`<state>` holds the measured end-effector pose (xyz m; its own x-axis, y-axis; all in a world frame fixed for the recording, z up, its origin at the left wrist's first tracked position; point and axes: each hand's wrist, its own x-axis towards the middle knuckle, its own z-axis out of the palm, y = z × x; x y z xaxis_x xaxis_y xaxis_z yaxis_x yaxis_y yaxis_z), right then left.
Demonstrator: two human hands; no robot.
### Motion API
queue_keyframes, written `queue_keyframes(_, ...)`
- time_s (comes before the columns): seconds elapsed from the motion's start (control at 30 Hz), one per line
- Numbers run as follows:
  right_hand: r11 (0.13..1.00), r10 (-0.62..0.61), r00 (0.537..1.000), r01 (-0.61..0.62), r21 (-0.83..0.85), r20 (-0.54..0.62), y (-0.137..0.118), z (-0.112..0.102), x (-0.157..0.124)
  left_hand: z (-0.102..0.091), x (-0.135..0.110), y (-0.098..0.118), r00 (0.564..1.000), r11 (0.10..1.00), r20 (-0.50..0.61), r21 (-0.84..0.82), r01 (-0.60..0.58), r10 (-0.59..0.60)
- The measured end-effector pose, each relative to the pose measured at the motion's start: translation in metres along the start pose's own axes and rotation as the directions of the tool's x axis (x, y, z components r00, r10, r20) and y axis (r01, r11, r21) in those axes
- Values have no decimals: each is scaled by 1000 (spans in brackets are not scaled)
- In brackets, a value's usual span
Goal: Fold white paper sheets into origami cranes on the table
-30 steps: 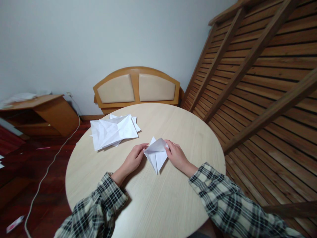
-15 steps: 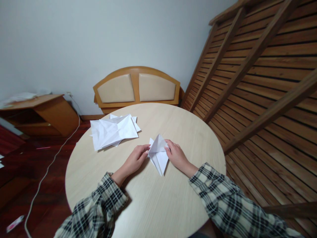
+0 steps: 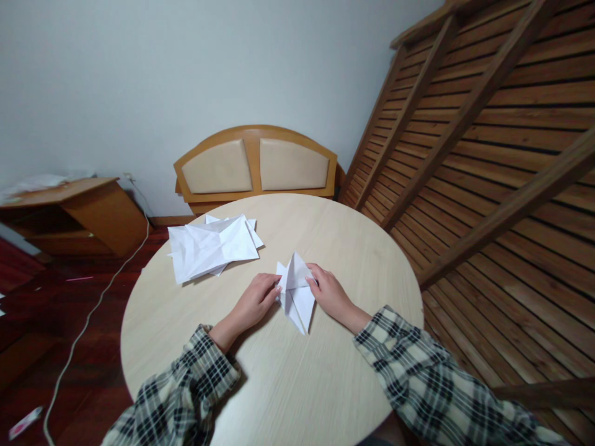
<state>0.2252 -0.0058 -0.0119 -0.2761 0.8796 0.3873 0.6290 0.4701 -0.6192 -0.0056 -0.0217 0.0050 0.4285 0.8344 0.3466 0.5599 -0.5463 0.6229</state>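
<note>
A folded piece of white paper (image 3: 302, 303) lies near the middle of the round table, with one flap standing up to a point at its far end. My left hand (image 3: 258, 300) pinches its left edge between thumb and fingers. On the opposite side, my right hand (image 3: 330, 292) grips the right edge, thumb on top and fingers partly hidden behind the paper. The near end of the paper narrows to a tip that points toward me.
Several creased white sheets (image 3: 209, 248) lie in a loose pile at the table's far left. The pale round table (image 3: 344, 223) stands before a wooden headboard (image 3: 255, 161). Slatted wood (image 3: 493, 161) leans at the right. A cable (image 3: 88, 316) crosses the floor at left.
The upper left flap of the folded paper has shifted, showing a more upright fold by my left thumb. Both hands stay on the paper, almost in place.
</note>
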Motion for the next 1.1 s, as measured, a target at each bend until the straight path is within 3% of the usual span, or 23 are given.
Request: queue_keyframes(1.1,995,-9,999,6,98,31,-3,3,-2,1,5,6,999,987,3,153,38,-39)
